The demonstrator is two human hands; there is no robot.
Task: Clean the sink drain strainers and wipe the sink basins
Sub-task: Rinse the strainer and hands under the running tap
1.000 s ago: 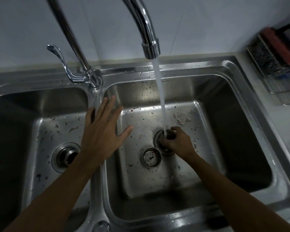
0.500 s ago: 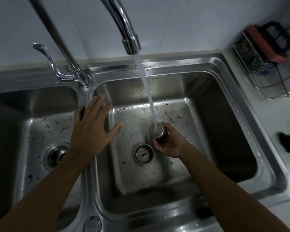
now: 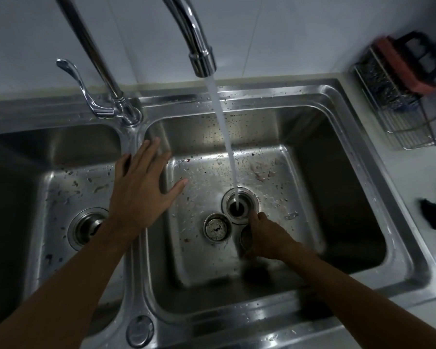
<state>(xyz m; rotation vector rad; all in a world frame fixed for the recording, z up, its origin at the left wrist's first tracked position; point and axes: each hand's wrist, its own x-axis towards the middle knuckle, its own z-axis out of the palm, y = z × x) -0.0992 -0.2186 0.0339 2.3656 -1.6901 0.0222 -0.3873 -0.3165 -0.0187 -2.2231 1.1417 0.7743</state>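
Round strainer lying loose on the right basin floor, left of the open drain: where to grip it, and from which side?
Probably pinch the strainer by its rim, fingertips on opposite edges, coming down from above-left. It lies flat, face up, so the rim is the only edge; the right hand, gripping another strainer, and the drain crowd its right side; the left hand is open.

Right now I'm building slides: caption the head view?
Tap water pours into the open drain; right hand holds a strainer.

A strainer (image 3: 217, 230) lies in the right basin (image 3: 300, 172), left of its drain (image 3: 251, 200).
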